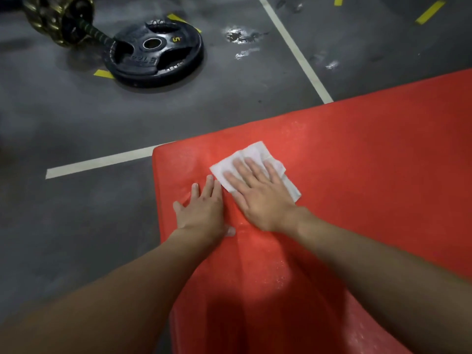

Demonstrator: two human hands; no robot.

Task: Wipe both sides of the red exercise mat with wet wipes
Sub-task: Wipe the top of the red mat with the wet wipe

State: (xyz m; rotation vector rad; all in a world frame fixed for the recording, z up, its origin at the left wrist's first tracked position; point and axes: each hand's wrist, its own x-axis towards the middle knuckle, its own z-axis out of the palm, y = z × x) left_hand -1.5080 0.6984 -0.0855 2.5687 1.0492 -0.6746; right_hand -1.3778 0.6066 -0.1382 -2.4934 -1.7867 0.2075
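The red mat (357, 162) lies on the grey floor (76, 226), filling the right and near part of the view, with its far-left corner just beside a white line (102, 162). The right hand (260, 195) lies flat on a white wet wipe (252, 154), fingers straight and spread. This probably keeps the whole sheet pressed to the mat so it cleans a broad strip. The left hand (201, 208) rests just beside it, nearer the mat's left edge, also flat and holding nothing. It seems to pin the mat so that it neither slides nor buckles, as a raised crease runs between the two hands. Wet beads shine on the near part of the mat, so the upper side looks partly wiped. A black weight plate (155, 52) sits well apart at the far left.
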